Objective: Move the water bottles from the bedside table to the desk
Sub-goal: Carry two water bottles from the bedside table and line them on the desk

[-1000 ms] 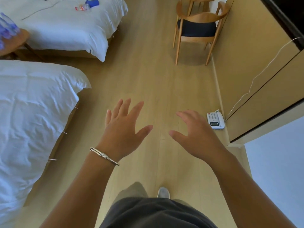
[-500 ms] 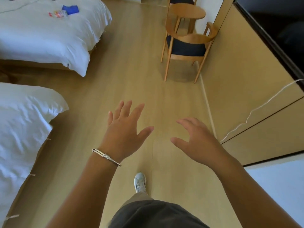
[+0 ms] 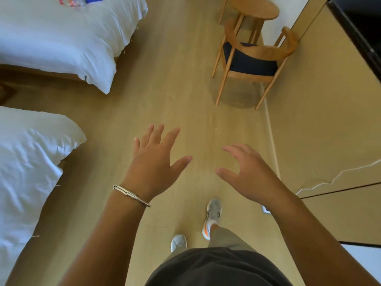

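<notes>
Wooden floor under both hands, left hand (image 3: pixel 153 166) spread wide and right hand (image 3: pixel 250 175) loosely curved, both holding nothing, no water bottles or bedside table in view; bottles likely light, smooth, squashy plastic, so grip mid-body.

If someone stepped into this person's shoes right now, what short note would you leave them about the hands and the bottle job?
Left hand: open, fingers spread, holding nothing; a bracelet sits on the wrist.
Right hand: open, fingers loosely curved, holding nothing.
Job's things: no water bottle, bedside table or desk can be made out in this view. You stand on the wooden floor between two white beds on the left and a wooden chair ahead on the right.
Done: cannot tell from here.
Left: find the bottles, carry them to the desk.
</notes>
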